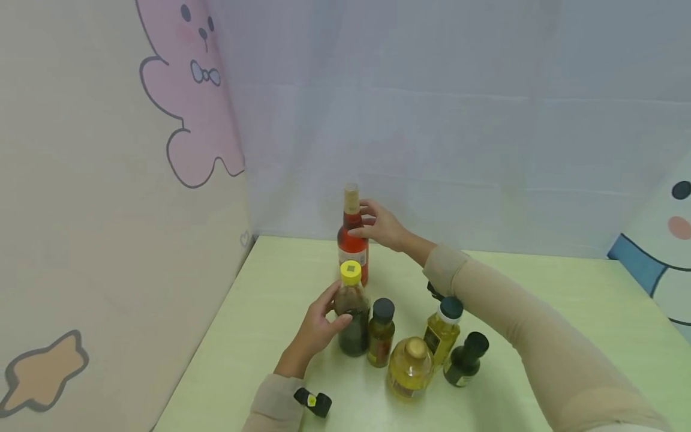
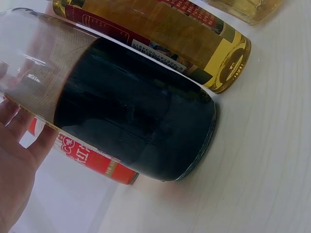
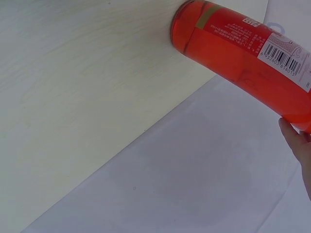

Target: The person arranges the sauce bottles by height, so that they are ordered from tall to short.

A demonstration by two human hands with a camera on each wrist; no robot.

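Observation:
My left hand (image 1: 318,324) holds a glass bottle of dark sauce (image 1: 353,333) with a yellow cap, thumb across its front and fingers along its far side. In the left wrist view the dark sauce bottle (image 2: 136,107) is only part full, with clear glass above the liquid. Behind it stands a taller bottle of red liquid (image 1: 353,243) with a pale cap. My right hand (image 1: 385,227) is at its neck and shoulder, thumb across the front and fingers behind. The base of the red bottle (image 3: 233,51) shows close to the tabletop in the right wrist view.
Right of the dark sauce bottle stand a small black-capped bottle (image 1: 380,342), a round gold-capped oil bottle (image 1: 410,375), a green-capped yellow oil bottle (image 1: 439,336) and a short dark bottle (image 1: 464,363). A wall (image 1: 421,150) rises behind the pale table (image 1: 243,312).

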